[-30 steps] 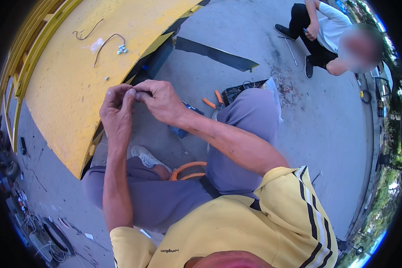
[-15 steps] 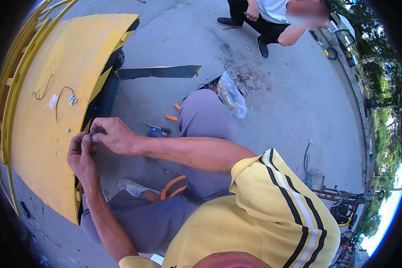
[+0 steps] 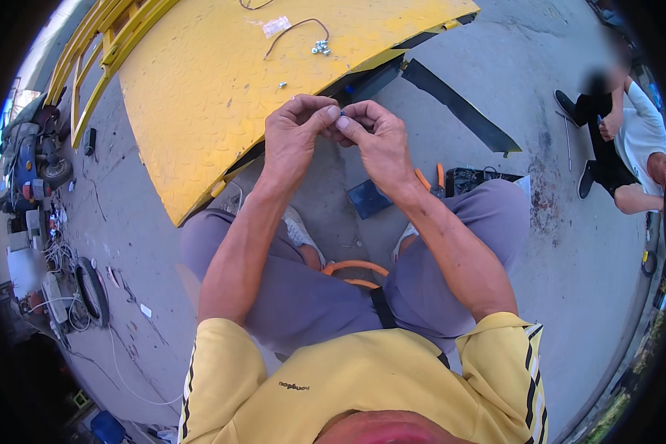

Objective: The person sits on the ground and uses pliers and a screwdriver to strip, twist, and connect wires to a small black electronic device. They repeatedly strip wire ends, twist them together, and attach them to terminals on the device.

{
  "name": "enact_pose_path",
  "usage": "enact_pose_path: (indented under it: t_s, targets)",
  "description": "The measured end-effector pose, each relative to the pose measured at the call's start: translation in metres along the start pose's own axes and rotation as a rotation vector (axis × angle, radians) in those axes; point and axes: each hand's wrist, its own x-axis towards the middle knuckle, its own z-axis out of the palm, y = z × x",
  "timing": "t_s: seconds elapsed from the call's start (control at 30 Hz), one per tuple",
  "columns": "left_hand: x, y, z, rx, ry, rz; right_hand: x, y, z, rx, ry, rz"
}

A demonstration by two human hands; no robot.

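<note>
— Hands?
— Left hand (image 3: 292,133) and right hand (image 3: 374,137) meet fingertip to fingertip, pinching a tiny blue-tipped piece (image 3: 342,113), too small to identify.
— Location?
— Above the yellow checker-plate metal panel's (image 3: 200,96) lower edge, near small silver bolts (image 3: 320,48).

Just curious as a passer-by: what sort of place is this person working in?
Probably an outdoor roadside repair yard: bare concrete ground, a big yellow metal panel with loose bolts, and parked scooters among cables.

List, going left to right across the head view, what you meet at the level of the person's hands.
Yellow metal plate → left hand → small blue piece pinched between the fingertips → right hand → black strip on the concrete → seated person.
</note>
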Motion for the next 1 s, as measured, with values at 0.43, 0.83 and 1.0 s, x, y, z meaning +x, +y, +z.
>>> enact_pose_path:
  t_s: [0.43, 0.83, 1.0]
  targets:
    - [-0.0037, -0.0057, -0.0030, -0.085, 0.017, -0.037, -0.0036, 0.0008, -0.0017, -0.014, -0.012, 0.014]
    - [-0.0053, -0.0067, 0.0012, -0.145, 0.057, -0.050, -0.0038, -0.0014, -0.0006, 0.085, -0.028, 0.016]
    - [-0.0055, -0.0066, 0.0017, -0.105, 0.055, -0.012, -0.0022, -0.0029, -0.0009, 0.044, -0.025, 0.019]
